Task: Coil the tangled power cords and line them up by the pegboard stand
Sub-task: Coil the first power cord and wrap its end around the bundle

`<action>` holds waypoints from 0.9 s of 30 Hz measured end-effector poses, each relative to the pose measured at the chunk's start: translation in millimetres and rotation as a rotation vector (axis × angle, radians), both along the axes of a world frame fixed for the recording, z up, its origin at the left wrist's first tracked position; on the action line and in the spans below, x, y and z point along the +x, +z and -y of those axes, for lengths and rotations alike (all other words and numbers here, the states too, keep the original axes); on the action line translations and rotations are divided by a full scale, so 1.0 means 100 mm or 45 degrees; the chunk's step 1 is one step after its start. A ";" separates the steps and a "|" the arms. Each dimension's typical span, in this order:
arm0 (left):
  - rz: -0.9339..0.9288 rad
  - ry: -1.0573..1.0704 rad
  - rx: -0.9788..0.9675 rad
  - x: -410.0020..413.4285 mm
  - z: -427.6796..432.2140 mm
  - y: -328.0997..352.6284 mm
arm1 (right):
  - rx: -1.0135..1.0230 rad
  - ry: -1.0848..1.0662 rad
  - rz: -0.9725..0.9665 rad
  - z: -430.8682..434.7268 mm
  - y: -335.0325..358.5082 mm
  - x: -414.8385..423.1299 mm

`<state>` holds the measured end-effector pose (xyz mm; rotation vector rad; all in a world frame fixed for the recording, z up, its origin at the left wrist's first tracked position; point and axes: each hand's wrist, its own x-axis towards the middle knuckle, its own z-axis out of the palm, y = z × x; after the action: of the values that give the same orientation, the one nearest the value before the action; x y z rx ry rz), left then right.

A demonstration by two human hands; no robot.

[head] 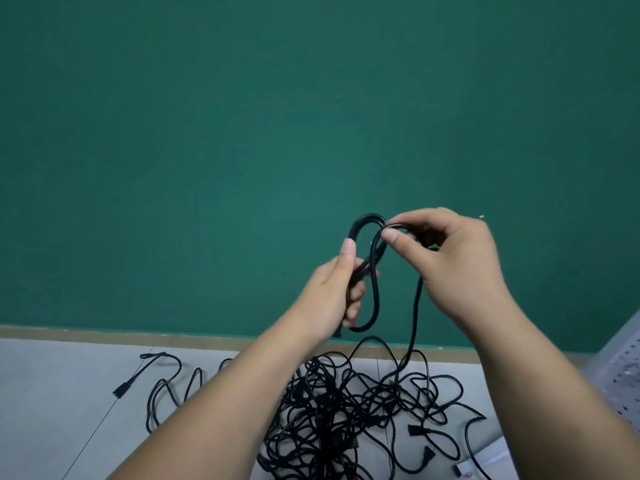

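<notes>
A black power cord [373, 299] is looped into a small coil held up in front of the green wall. My left hand [337, 292] grips the coil's left side, thumb up along it. My right hand [446, 261] pinches the cord at the top of the loop between thumb and fingers. From the right hand the cord hangs down into a tangled pile of black power cords [346, 417] on the grey floor. The perforated white pegboard stand [623, 372] shows at the right edge.
A loose cord with a plug end [121, 390] trails on the floor to the left of the pile. A tan baseboard [104, 332] runs along the foot of the green wall [277, 116]. Several plugs lie at the pile's right.
</notes>
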<state>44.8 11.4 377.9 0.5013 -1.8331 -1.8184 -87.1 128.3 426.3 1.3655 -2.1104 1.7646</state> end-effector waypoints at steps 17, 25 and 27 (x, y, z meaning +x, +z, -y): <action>0.088 0.040 -0.200 -0.01 0.01 -0.17 | 0.013 0.024 0.291 0.11 -0.40 -0.04; 0.091 -0.095 -0.189 -0.04 -0.09 -0.26 | -0.135 -0.072 0.468 0.16 -0.36 0.09; 0.063 -0.163 -0.109 -0.04 -0.11 -0.27 | -0.039 -0.217 0.274 0.12 -0.36 0.05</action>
<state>40.8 22.9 350.9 0.4089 -2.0081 -1.8152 -82.2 116.3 390.1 0.9939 -2.2162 1.9396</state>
